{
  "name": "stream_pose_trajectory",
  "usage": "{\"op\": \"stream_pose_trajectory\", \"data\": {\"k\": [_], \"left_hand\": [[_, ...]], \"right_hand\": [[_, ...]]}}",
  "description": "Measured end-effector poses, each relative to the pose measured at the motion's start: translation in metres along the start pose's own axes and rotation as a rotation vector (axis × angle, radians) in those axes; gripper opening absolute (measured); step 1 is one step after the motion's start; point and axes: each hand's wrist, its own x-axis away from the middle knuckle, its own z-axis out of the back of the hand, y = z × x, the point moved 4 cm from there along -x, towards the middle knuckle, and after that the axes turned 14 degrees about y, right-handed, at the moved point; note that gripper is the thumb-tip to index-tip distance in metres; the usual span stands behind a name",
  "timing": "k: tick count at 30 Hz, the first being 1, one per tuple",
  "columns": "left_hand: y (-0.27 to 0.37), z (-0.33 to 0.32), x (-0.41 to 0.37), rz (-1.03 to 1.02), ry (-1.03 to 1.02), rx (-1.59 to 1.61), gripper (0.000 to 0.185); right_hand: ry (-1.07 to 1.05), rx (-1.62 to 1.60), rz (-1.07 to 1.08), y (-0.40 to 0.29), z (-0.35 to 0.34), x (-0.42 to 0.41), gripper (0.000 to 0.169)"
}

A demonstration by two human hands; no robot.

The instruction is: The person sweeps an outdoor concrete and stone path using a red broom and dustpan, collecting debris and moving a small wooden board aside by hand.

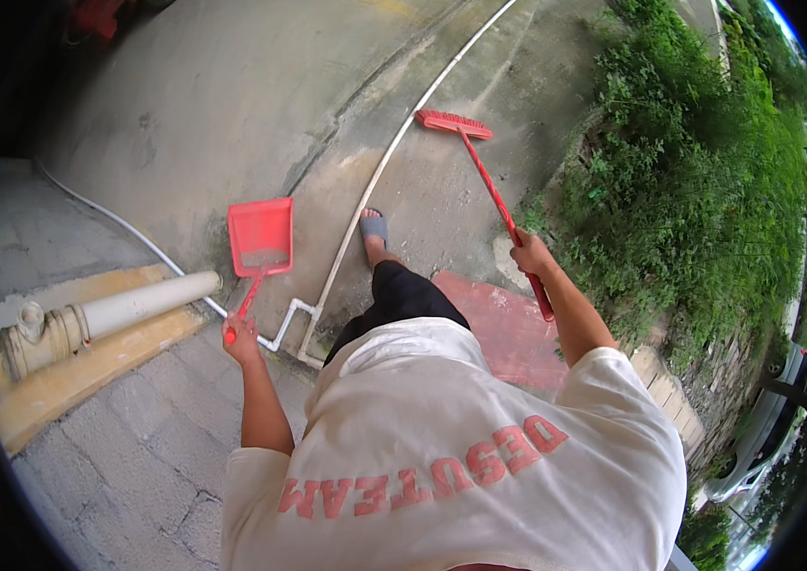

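Note:
At the left, my left hand [240, 335] grips the short handle of a red plastic dustpan [261, 232]. Some grey dirt lies inside the pan, near its handle end. My right hand [532, 254] is closed round the long red handle of a broom [455, 125], whose head is farther out at the upper middle, beside a thin white pipe. The bristles face away from me. Whether the broom head touches the concrete cannot be told.
The thin white pipe [383, 160] crosses the concrete ground [232, 107], with a bent branch by the wall. A thick plastic pipe [153, 298] juts out at left. A reddish board [496, 328] lies behind my leg; green bushes [696, 185] grow at right. A car [760, 435] stands beyond.

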Motion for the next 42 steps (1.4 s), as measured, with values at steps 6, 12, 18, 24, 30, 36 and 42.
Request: {"op": "stream_pose_trajectory", "data": {"k": [6,12,18,24,30,36,42], "left_hand": [[0.003,0.004,0.010,-0.001,0.020,0.011,0.044],[-0.018,0.011,0.016,-0.035,0.039,0.018,0.042],[-0.016,0.011,0.016,-0.040,0.039,0.006,0.041],[-0.014,0.012,-0.005,-0.001,0.035,0.094,0.036],[-0.009,0.021,-0.026,-0.010,0.132,0.164,0.038],[0.022,0.028,-0.008,0.034,0.182,0.190,0.052],[0.025,0.076,0.036,0.083,0.294,0.276,0.051]], "right_hand": [[-0.058,0.322,0.183,0.015,0.005,0.076,0.060],[-0.186,0.245,-0.005,-0.013,0.060,0.111,0.065],[-0.081,0.439,0.234,0.004,0.001,0.091,0.066],[-0.210,0.558,0.280,0.022,-0.021,0.132,0.073],[-0.291,0.651,0.308,0.020,0.003,0.139,0.072],[-0.279,0.636,0.409,0.029,0.011,0.124,0.072],[-0.308,0.602,0.469,0.015,0.010,0.122,0.072]]}}
